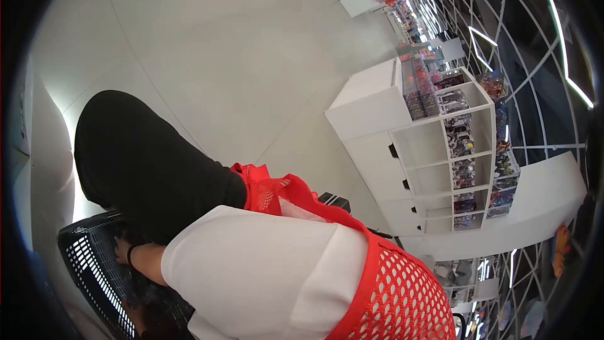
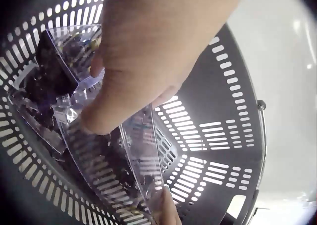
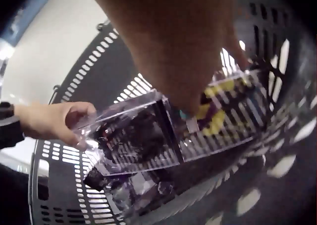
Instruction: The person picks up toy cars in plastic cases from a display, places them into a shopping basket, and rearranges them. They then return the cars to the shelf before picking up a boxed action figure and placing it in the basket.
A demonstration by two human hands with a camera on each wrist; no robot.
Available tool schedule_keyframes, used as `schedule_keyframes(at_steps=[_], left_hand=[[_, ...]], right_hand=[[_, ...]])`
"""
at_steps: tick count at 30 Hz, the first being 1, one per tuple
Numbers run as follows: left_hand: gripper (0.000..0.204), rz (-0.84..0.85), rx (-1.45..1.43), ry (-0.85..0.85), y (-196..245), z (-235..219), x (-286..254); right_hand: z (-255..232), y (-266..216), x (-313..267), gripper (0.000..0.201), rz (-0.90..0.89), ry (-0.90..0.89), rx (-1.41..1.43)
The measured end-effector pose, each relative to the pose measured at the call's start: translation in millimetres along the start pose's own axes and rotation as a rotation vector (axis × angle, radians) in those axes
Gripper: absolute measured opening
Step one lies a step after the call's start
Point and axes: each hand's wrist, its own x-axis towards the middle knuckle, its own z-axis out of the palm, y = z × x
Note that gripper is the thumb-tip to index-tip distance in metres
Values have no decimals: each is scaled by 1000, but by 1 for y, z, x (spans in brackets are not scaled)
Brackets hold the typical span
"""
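Observation:
Inside a black plastic shopping basket (image 1: 91, 245), both hands are at clear plastic boxes. My left hand (image 3: 69, 121), with a black band at its wrist, grips the end of a clear box (image 3: 133, 141) with dark contents, thumb on the near side. In the left wrist view the same hand (image 2: 133, 81) covers part of that box (image 2: 106, 160). My right hand (image 3: 183, 71) holds an adjoining clear box (image 3: 223, 111) with yellow showing inside; its palm side is hidden. Below lies another clear package (image 3: 138, 190).
Slotted basket walls (image 2: 218, 121) surround both hands, with a metal handle (image 2: 261, 106) along the rim. A black-clad leg (image 1: 145, 157) is beside the basket. White shelving (image 1: 434, 157) with boxed goods stands across a pale floor (image 1: 220, 69).

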Motion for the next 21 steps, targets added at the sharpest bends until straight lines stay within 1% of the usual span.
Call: schedule_keyframes(at_steps=[8,13,16,18,21], left_hand=[[64,45,10,-107,48,3,21],[62,76,-6,-134,71,-2,22],[61,93,-16,-141,82,-17,6],[61,80,-23,-133,90,-32,-16],[60,39,-59,-116,97,-51,-53]], right_hand=[[-15,10,-8,34,-12,36,94],[-23,4,-12,33,-5,34,107],[-15,-18,-13,32,26,24,90],[-5,-33,-21,31,89,-14,59],[5,-35,-42,30,230,-107,13]])
